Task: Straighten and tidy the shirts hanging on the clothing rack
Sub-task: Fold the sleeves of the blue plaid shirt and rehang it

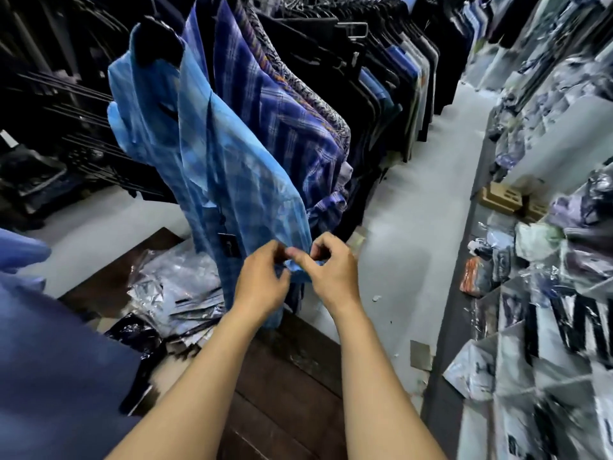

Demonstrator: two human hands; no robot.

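Shirts (pixel 331 94) hang packed in a long row on the clothing rack (pixel 351 29), which runs from the near end away to the far end. The one in hand is the light blue plaid shirt (pixel 212 167), first at the near end on a dark hanger (pixel 159 44), with a darker blue plaid shirt (pixel 282 121) pressed against it just behind.

Both hands meet at the bottom of this shirt's right-hand fall of cloth, which looks like a sleeve end, though cuff or front hem cannot be told. The left hand (pixel 262 280) has its fingers curled and pinches the blue fabric. The right hand (pixel 331 270) pinches the same edge between thumb and bent fingers, touching the left.

The step seems to be neatening or fastening this lower edge. The collar and shoulders higher up sit skewed and bunched on the hanger. The next move likely calls for letting the edge drop flat, then squaring the shoulders and closing the gap to its neighbour.

Below, bagged shirts (pixel 179 293) lie on a dark wooden platform (pixel 282 376).
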